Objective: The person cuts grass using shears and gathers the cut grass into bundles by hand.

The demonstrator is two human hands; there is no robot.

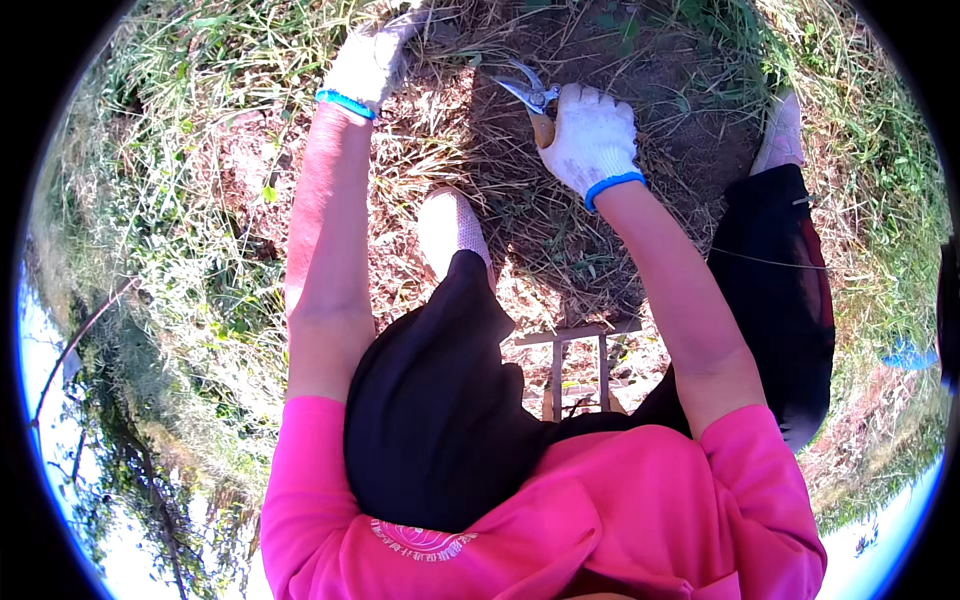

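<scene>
My right hand (592, 135), in a white knit work glove with a blue cuff, grips a pair of pruning shears (541, 112) by its orange-brown handles. The metal blades are parted and point up and to the left, above dry grass. My left hand (367, 64), in a matching glove, reaches into the grass at the top of the view. Its fingers are partly lost in glare and stems, and I cannot tell whether they hold anything. Cut or fallen dry grass (427, 161) lies between the two hands.
My light shoes (450, 229) stand on the ground, one between my arms and one at right. Beneath me is a low seat with a metal frame (577, 337). Green grass (202, 172) grows at left and right. A bare thin branch (86, 326) arches at far left.
</scene>
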